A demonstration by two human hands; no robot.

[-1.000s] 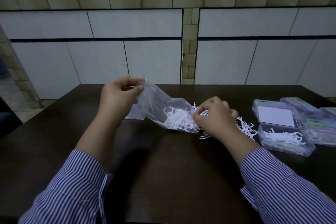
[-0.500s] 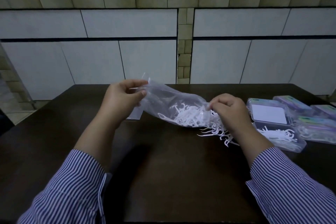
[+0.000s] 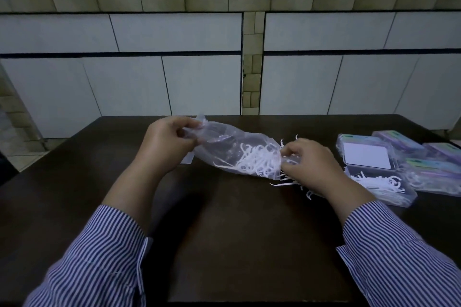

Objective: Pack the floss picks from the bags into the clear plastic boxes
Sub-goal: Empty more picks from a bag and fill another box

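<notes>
Both your hands grip the clear bag (image 3: 239,154) above the table (image 3: 224,244): left hand (image 3: 166,144) pinching its nine-o'clock end, right hand (image 3: 309,162) curled round its mouth. Loose floss picks (image 3: 287,183) lie beneath; the open box (image 3: 381,185) sits at three o'clock, closed boxes (image 3: 429,157) beyond it.

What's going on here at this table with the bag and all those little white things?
A person in a striped shirt is emptying floss picks from a clear plastic bag. The left hand grips the bag's closed end and holds it up, while the right hand pulls picks out at its open mouth. Some picks lie loose on the dark table. An open box on the right is partly filled; closed boxes sit beside it.
</notes>
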